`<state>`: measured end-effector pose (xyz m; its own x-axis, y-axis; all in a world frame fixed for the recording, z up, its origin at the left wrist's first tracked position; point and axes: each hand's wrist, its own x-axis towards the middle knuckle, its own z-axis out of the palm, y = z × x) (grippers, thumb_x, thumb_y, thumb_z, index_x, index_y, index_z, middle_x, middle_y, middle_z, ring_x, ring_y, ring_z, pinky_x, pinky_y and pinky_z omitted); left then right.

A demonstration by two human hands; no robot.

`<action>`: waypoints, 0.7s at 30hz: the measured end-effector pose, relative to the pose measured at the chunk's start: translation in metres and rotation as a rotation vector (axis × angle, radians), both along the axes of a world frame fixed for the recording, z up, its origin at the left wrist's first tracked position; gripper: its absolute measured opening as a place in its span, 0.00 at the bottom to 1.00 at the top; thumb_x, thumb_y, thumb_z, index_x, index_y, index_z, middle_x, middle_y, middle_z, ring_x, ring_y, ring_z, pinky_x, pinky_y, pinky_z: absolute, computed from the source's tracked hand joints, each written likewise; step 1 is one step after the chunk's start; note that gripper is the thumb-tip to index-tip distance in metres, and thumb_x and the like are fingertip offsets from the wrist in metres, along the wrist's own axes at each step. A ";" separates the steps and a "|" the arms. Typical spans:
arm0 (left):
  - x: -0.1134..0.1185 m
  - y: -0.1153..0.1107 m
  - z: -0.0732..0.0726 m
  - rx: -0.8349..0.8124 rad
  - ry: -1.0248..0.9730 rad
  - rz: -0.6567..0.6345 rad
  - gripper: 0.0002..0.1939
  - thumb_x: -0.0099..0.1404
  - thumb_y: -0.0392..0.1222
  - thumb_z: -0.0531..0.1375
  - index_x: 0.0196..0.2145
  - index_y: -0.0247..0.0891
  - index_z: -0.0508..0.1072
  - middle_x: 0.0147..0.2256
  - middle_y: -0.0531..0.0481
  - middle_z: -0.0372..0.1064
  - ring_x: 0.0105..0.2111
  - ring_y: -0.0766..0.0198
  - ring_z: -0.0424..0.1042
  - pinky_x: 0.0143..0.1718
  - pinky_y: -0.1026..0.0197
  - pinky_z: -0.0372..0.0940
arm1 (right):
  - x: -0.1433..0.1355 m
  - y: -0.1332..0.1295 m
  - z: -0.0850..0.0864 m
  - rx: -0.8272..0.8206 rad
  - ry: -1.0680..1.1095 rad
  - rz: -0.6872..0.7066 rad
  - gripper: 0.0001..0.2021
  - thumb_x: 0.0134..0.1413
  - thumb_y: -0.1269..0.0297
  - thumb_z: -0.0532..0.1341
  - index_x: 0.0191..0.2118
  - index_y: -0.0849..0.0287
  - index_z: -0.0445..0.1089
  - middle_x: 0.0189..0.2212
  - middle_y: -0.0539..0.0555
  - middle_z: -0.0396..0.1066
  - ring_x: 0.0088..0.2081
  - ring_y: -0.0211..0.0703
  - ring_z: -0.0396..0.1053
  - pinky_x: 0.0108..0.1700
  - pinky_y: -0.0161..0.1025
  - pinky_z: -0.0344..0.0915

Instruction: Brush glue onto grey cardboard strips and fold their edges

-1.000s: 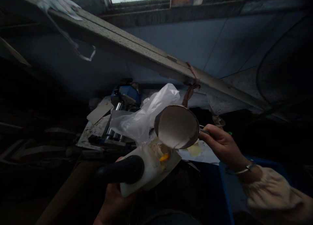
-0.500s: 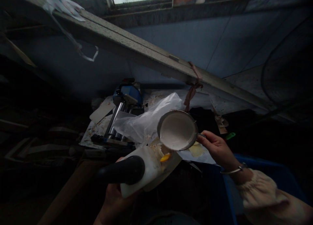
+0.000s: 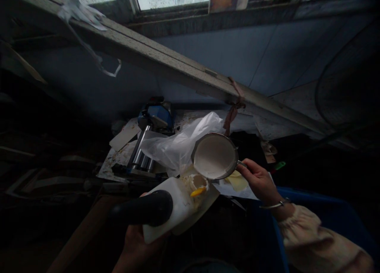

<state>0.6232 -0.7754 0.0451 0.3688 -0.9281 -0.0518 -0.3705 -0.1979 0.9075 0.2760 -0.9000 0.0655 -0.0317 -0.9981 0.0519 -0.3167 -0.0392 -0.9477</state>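
My right hand (image 3: 257, 179) is closed on the handle of a round metal mug (image 3: 236, 168) with whitish contents (image 3: 214, 156) inside. The mug hangs just above and behind the mouth of a white plastic container (image 3: 166, 225). Crusted residue and a yellow piece (image 3: 198, 192) surround that round mouth (image 3: 199, 182). From below, my left hand (image 3: 139, 243) grips the container, most of its fingers hidden behind it. A black rounded cylinder (image 3: 148, 207) lies across the container's near side; whether it is attached, I cannot tell.
Behind are a crumpled clear plastic bag (image 3: 175, 146) and a blue machine (image 3: 158, 112) with metal rollers (image 3: 141, 150) on a littered table (image 3: 107, 168). A slanted beam (image 3: 166, 57) crosses above. A blue bin (image 3: 323, 209) stands at right, near yellowish sheets (image 3: 237, 181).
The mug has shifted slightly left, and its right-hand grip with it. More of the container's round mouth shows now. The container has moved a little left and down.
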 end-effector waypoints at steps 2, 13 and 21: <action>0.000 0.003 -0.005 0.024 0.045 -0.012 0.38 0.40 0.51 0.72 0.49 0.38 0.69 0.36 0.46 0.74 0.39 0.48 0.74 0.41 0.48 0.72 | 0.000 0.000 0.001 0.003 -0.025 -0.007 0.17 0.55 0.49 0.61 0.27 0.58 0.65 0.23 0.47 0.59 0.26 0.35 0.57 0.26 0.32 0.55; 0.005 -0.002 -0.016 -0.021 -0.129 0.074 0.33 0.39 0.54 0.71 0.41 0.37 0.69 0.37 0.46 0.71 0.39 0.47 0.73 0.40 0.47 0.71 | -0.006 0.004 0.002 0.100 -0.051 0.043 0.19 0.53 0.46 0.61 0.28 0.58 0.65 0.23 0.47 0.59 0.26 0.36 0.57 0.27 0.32 0.56; -0.006 0.007 -0.004 -0.018 -0.049 0.148 0.32 0.36 0.54 0.73 0.38 0.38 0.71 0.34 0.47 0.72 0.39 0.47 0.72 0.43 0.48 0.70 | 0.000 0.001 -0.007 0.084 0.029 0.035 0.18 0.53 0.46 0.60 0.29 0.58 0.68 0.24 0.49 0.62 0.27 0.38 0.60 0.27 0.33 0.58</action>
<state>0.6171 -0.7681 0.0406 0.5030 -0.8642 -0.0146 -0.3822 -0.2376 0.8930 0.2759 -0.8991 0.0589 0.0032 -0.9995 -0.0313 -0.3441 0.0283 -0.9385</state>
